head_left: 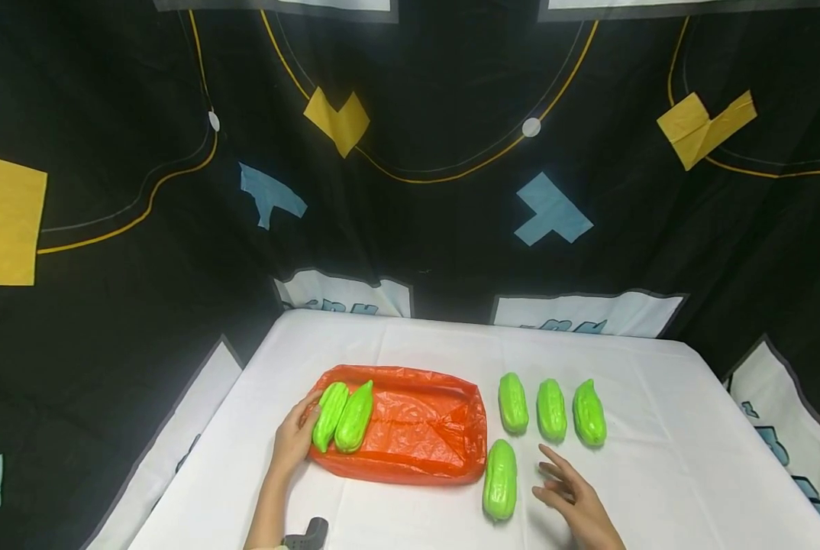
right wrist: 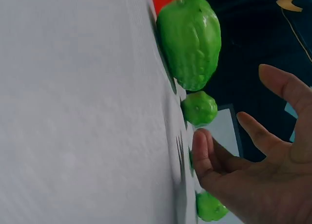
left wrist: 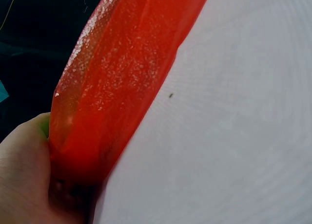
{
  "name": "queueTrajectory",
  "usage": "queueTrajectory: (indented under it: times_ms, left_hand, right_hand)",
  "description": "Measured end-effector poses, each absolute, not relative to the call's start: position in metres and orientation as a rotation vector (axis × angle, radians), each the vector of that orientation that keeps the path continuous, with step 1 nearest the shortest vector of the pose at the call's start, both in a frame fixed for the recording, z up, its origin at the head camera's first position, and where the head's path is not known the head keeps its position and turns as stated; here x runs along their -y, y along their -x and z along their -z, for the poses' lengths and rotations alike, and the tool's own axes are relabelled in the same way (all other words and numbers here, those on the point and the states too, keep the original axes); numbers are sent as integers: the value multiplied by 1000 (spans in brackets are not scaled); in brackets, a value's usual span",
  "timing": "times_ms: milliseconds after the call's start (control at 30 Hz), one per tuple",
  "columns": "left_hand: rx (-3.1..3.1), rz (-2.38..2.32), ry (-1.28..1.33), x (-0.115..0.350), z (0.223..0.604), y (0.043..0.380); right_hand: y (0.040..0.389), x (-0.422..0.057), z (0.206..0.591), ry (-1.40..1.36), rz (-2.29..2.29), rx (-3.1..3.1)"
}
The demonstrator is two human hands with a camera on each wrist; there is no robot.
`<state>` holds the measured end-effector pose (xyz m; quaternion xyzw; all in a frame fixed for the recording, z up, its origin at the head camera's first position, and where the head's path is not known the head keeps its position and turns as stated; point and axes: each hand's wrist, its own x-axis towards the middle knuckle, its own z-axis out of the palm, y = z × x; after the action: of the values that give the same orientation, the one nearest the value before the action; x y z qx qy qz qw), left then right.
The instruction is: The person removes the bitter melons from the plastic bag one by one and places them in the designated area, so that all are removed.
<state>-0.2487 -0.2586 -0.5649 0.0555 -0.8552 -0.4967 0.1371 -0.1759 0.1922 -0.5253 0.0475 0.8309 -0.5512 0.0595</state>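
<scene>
My left hand [head_left: 295,437] grips the left end of a shallow red plastic-covered tray [head_left: 424,472], its thumb close to a green bitter gourd [head_left: 330,416] inside. A second bitter gourd [head_left: 355,418] lies beside that one in the tray. My right hand [head_left: 576,500] hovers over the white table with fingers spread and slightly bent, holding nothing. Just left of it, a larger-looking bitter gourd [head_left: 500,481] lies by the tray's right front corner. In the right wrist view this bumpy bitter gourd [right wrist: 189,44] shows beyond the fingertips.
Three more bitter gourds lie in a row right of the tray: the left one [head_left: 513,403], the middle one [head_left: 551,410] and the right one [head_left: 590,413]. A white cloth covers the table [head_left: 664,473]. Behind it hangs a dark patterned curtain [head_left: 424,244].
</scene>
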Motion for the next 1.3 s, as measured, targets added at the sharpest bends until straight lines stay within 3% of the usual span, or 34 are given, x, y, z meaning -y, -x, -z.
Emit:
queueTrajectory:
  times_ms: [233,400,767,967,1300]
  left_hand:
    - [2485,1445,-164,260,566,250]
    - [2499,1435,-181,260,562,250]
    - [2507,1456,-172,260,562,249]
    - [2517,1456,-191,259,564,247]
    - [2509,1463,-194,259,564,247]
  right_hand:
    - [185,-184,504,-123,1653,-2591]
    - [202,-167,479,53,1762,-2626]
    - [238,-82,432,351,2083,-2426]
    - [246,-28,439,325,2196,-2282]
    - [268,41,495,490,1974,-2178]
